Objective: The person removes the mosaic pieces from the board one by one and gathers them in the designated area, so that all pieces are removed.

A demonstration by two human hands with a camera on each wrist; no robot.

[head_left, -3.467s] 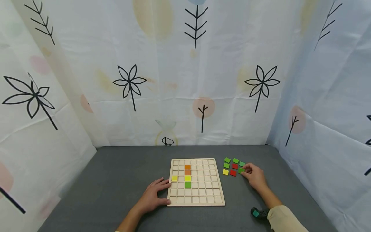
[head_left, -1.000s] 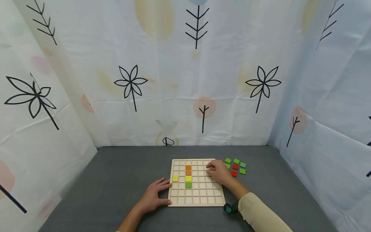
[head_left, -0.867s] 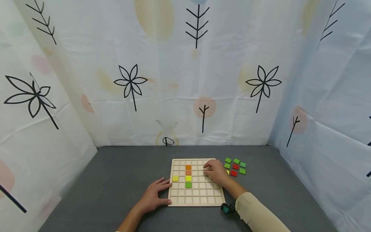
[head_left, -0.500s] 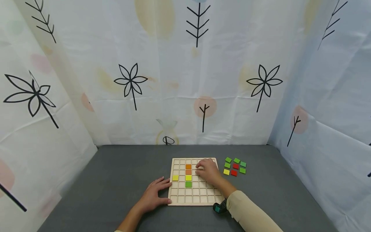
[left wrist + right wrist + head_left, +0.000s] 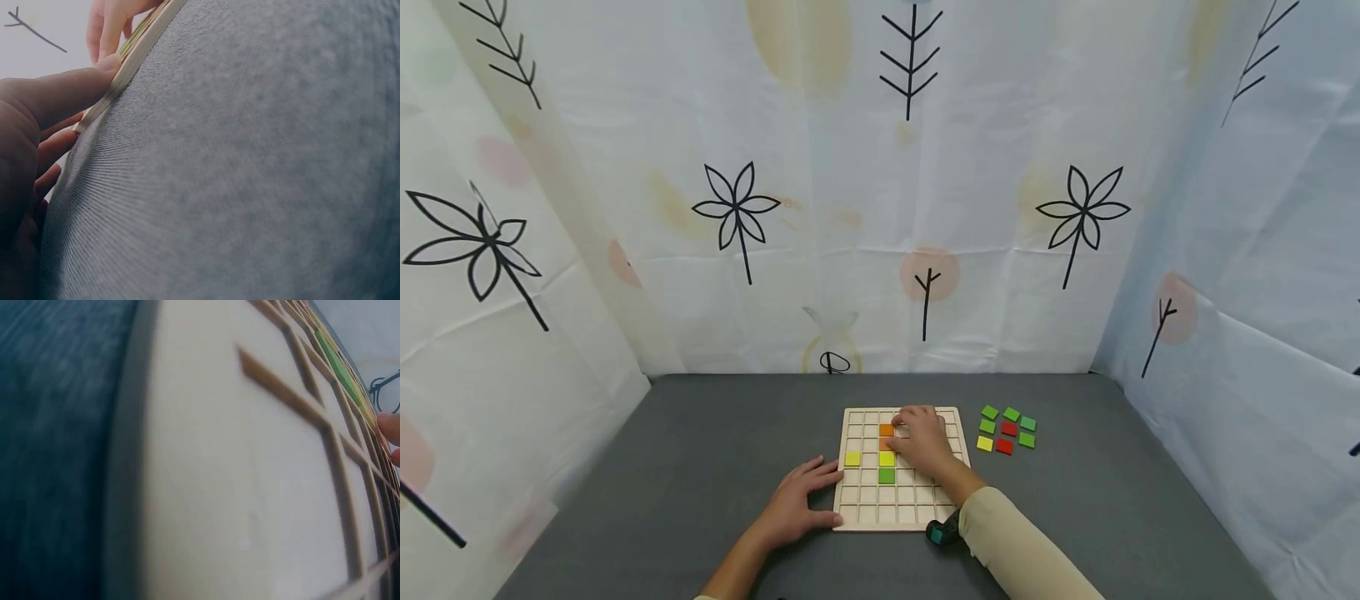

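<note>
A pale wooden grid board (image 5: 861, 517) lies on the grey table. My left hand (image 5: 797, 506) rests on the table with its fingers spread. Its thumb and fingertips touch the board's left edge, and the left wrist view shows the thumb (image 5: 69, 94) against that edge. My right hand (image 5: 922, 440) is over the board, index finger and thumb apart, their tips right at an orange tile (image 5: 885, 430) and a lighter orange tile (image 5: 883, 444). Below these in the same column sit a yellow tile (image 5: 887, 459) and a green tile (image 5: 886, 476).
Another yellow tile (image 5: 852, 458) sits in the board's left column. Right of the board lie loose tiles: several green ones (image 5: 1027, 440), two red ones (image 5: 1003, 447) and a yellow one (image 5: 984, 444). A dark wrist device (image 5: 942, 532) hangs under the right forearm.
My right hand has moved left from the loose tiles, across the board, to the orange tiles. The loose tiles lie as before. My left hand has stayed at the board's edge.
</note>
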